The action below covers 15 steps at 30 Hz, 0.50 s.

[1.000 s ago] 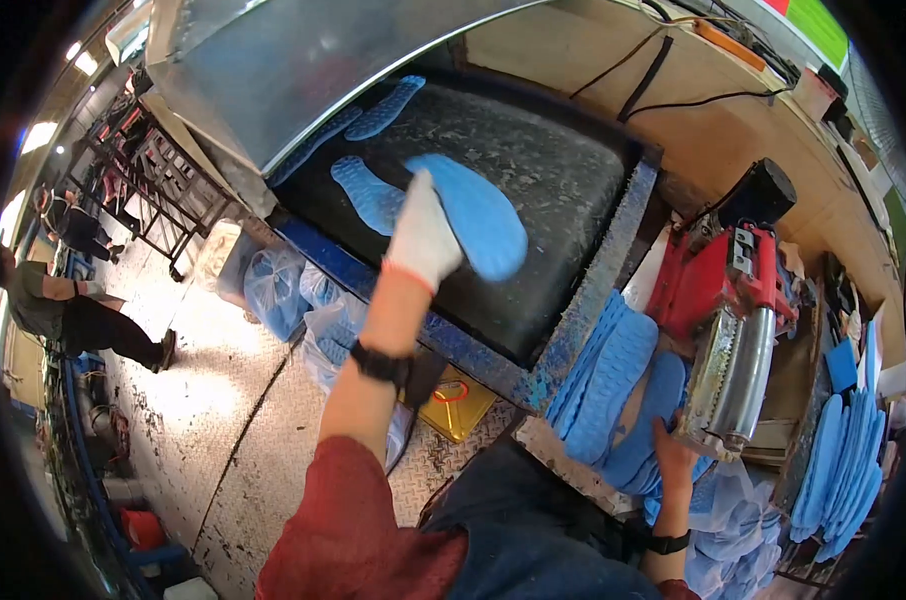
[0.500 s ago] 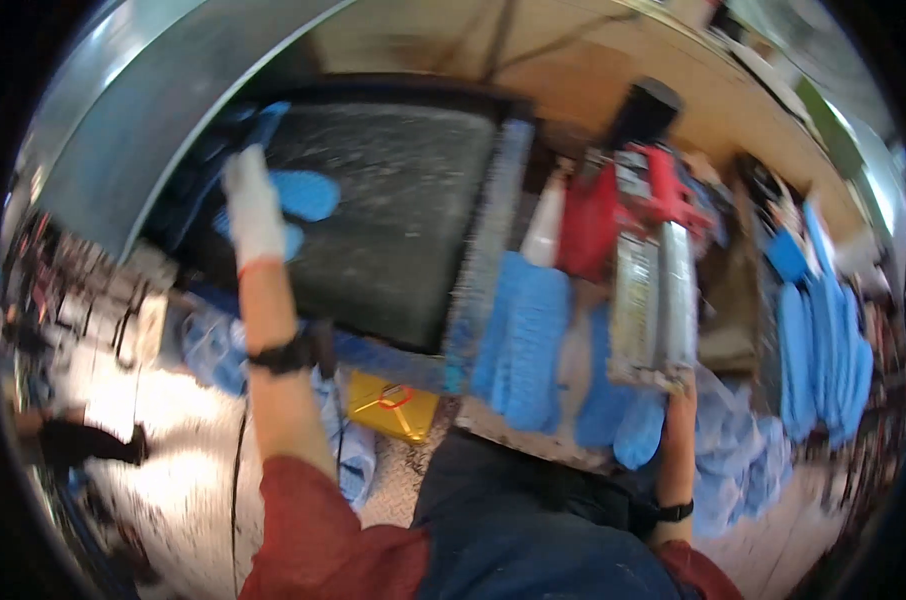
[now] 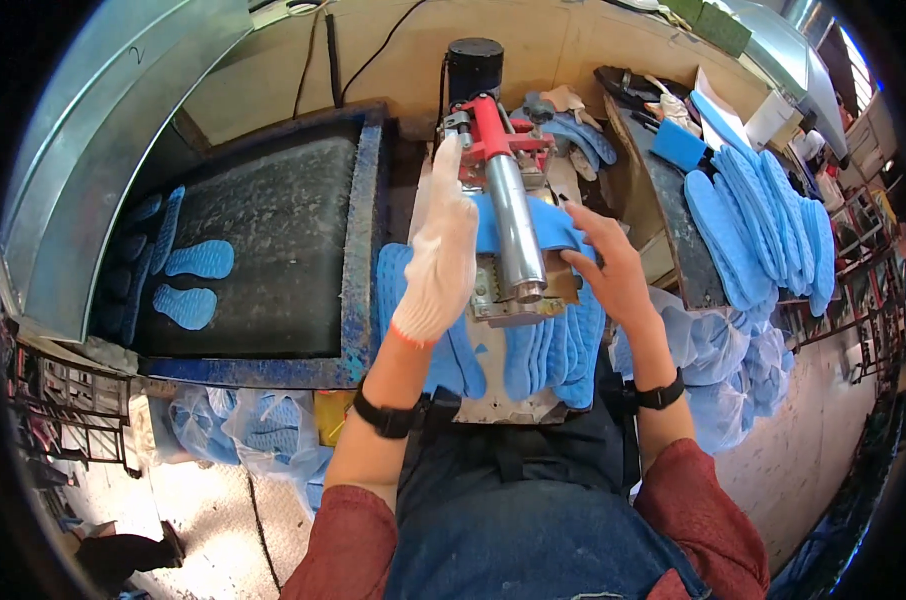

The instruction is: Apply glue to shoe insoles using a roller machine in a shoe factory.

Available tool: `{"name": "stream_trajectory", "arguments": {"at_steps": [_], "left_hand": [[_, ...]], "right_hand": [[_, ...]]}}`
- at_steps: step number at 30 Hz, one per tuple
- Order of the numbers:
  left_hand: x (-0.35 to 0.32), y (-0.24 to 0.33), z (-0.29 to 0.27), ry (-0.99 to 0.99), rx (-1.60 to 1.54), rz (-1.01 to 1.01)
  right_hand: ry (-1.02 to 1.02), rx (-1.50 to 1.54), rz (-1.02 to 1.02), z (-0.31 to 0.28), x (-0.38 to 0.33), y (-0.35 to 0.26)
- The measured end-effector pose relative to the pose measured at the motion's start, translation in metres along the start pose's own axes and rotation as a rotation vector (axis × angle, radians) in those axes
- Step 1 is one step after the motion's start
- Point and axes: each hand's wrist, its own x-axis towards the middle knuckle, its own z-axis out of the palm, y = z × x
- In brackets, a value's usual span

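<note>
A blue shoe insole (image 3: pixel 555 226) lies across a press-like machine with a silver cylinder (image 3: pixel 515 215) and a red frame (image 3: pixel 490 128). My right hand (image 3: pixel 613 265), bare, grips the insole's right end between fingers and thumb. My left hand (image 3: pixel 441 245), in a white knitted glove, is beside the cylinder on its left, fingers stretched up toward the red frame. Whether it touches the insole is hidden behind the glove. More blue insoles (image 3: pixel 543 355) stand in a row below the machine, at the bench's front.
At left, a black conveyor belt (image 3: pixel 283 230) in a blue frame carries several blue insoles (image 3: pixel 199 259) beside a metal hood (image 3: pixel 123 130). A stack of insoles (image 3: pixel 763 225) lies on a side table at right. Bagged blue pieces (image 3: pixel 713 350) hang below it.
My left hand has left the insoles on the belt and come to the machine. My right hand has risen from below the machine to the insole. The view has swung right.
</note>
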Motion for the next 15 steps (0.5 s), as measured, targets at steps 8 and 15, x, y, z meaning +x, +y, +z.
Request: {"name": "stream_trajectory", "arguments": {"at_steps": [8, 15], "left_hand": [[-0.019, -0.066, -0.014, -0.017, 0.146, -0.238], [-0.077, -0.041, -0.045, 0.023, -0.225, -0.474]], "right_hand": [[0.286, 0.550, 0.584, -0.002, -0.090, 0.023], [-0.233, 0.674, 0.894, 0.078, -0.096, 0.008]]}}
